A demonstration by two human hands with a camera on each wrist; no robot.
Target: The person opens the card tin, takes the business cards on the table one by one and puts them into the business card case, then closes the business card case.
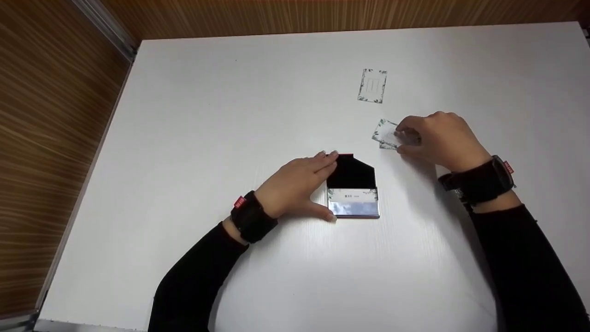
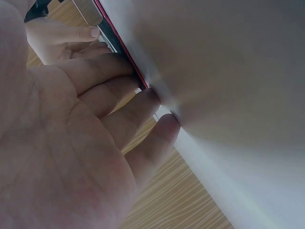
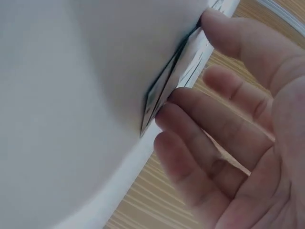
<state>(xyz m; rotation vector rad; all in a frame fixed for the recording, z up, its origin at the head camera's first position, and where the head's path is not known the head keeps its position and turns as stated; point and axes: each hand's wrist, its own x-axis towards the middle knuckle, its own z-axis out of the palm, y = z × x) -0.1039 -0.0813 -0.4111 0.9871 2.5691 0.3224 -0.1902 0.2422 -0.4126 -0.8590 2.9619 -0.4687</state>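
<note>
A card case [image 1: 352, 171] lies with its lid folded back, black lining showing. A white card [image 1: 352, 195] with leafy corners sits in its near half, above a shiny panel. My left hand [image 1: 299, 185] rests along the case's left side, fingers extended onto the lid and thumb at the near corner. In the left wrist view its fingertips meet the red edge [image 2: 125, 46]. Further right, two overlapping leaf-bordered cards [image 1: 386, 131] lie askew. My right hand [image 1: 442, 138] has bent fingers and thumb on them; in the right wrist view, thumb and fingertips grip the cards' [image 3: 167, 78] edges.
Another leaf-bordered card [image 1: 372, 86] lies farther back on the white table [image 1: 221, 106]. Wood-grain panels [image 1: 60, 138] border the table at the left and back. Both wrists wear black bands [image 1: 252, 216].
</note>
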